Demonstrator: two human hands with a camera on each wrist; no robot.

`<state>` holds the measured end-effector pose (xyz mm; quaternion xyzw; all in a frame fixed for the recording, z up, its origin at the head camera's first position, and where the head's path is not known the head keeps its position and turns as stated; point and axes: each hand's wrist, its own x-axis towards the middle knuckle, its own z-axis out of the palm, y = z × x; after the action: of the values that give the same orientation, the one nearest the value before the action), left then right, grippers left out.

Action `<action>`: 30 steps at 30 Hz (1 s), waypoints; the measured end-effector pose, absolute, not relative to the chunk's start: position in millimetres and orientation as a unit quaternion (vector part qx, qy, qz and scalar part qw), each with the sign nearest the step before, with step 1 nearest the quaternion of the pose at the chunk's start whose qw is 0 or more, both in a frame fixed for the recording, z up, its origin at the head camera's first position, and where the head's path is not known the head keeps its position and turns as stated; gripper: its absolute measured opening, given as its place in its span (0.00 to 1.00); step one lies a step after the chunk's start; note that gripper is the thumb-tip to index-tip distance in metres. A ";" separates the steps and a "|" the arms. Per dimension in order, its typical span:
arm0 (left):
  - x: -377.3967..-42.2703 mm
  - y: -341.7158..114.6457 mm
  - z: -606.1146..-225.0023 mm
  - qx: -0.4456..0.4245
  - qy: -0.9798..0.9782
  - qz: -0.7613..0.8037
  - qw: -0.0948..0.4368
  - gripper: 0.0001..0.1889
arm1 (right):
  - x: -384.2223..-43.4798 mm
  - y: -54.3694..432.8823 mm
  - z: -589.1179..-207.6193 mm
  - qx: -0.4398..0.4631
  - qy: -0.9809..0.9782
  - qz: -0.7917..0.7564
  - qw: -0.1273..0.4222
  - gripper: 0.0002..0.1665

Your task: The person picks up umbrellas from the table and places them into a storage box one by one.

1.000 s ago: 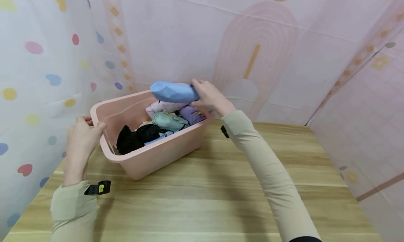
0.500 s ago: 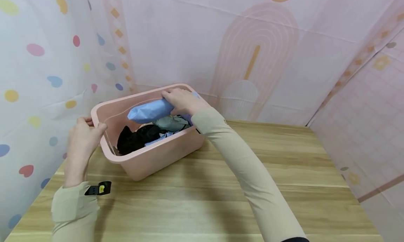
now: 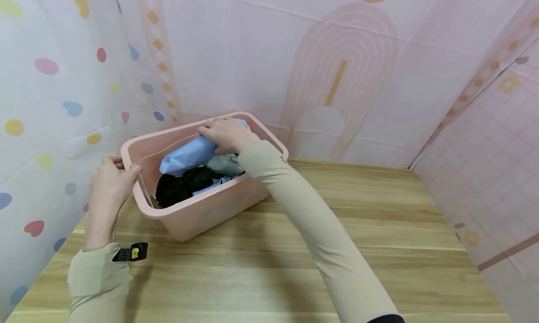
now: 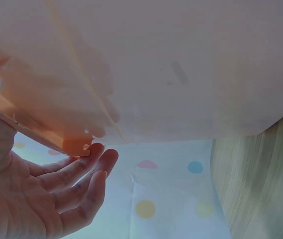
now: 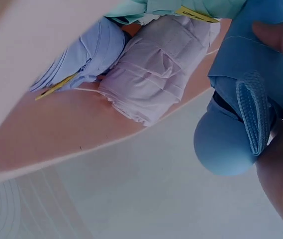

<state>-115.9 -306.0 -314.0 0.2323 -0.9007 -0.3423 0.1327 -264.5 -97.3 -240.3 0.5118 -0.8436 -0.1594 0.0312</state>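
My right hand (image 3: 227, 135) grips a blue folded umbrella (image 3: 187, 155) inside the pink plastic bin (image 3: 219, 214), above the other bundles. In the right wrist view the umbrella's rounded handle end (image 5: 226, 144) and woven wrist strap (image 5: 253, 112) show beside my thumb. My left hand (image 3: 110, 185) holds the bin's left rim, thumb on top and fingers beneath; the left wrist view shows the fingertips at the rim's underside. Under the umbrella lie a black bundle (image 3: 172, 192) and a mint-green bundle (image 3: 225, 165). A pale lilac bundle (image 5: 156, 64) and a purple one (image 5: 89, 55) rest at the right end.
The bin stands on a wood-grain table (image 3: 370, 238), near its back left corner. A patterned curtain (image 3: 236, 51) hangs close behind the bin, and a dotted one (image 3: 54, 126) hangs at the left.
My right hand has carried the blue umbrella left and down, from above the bin's right end to inside it. My left hand keeps its place on the rim.
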 end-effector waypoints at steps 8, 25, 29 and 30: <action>-117.5 -303.3 -314.8 0.229 -0.901 -0.347 0.127 0.35 | -266.2 -96.1 -246.3 0.528 -0.829 -0.173 0.066 0.28; -119.5 -302.0 -313.5 0.232 -0.897 -0.354 0.125 0.36 | -223.2 -29.6 -225.1 0.492 -0.850 0.055 0.181 0.09; -120.7 -299.3 -312.9 0.231 -0.898 -0.346 0.146 0.35 | -211.9 5.1 -237.4 0.456 -0.848 0.117 0.243 0.06; -119.5 -298.9 -312.9 0.234 -0.896 -0.344 0.153 0.35 | -209.8 12.7 -243.9 0.450 -0.846 0.129 0.257 0.06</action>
<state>-119.5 -298.9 -312.9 0.2339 -0.8964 -0.3439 0.1535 -209.8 12.7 -243.9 0.4495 -0.8456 0.1294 0.2571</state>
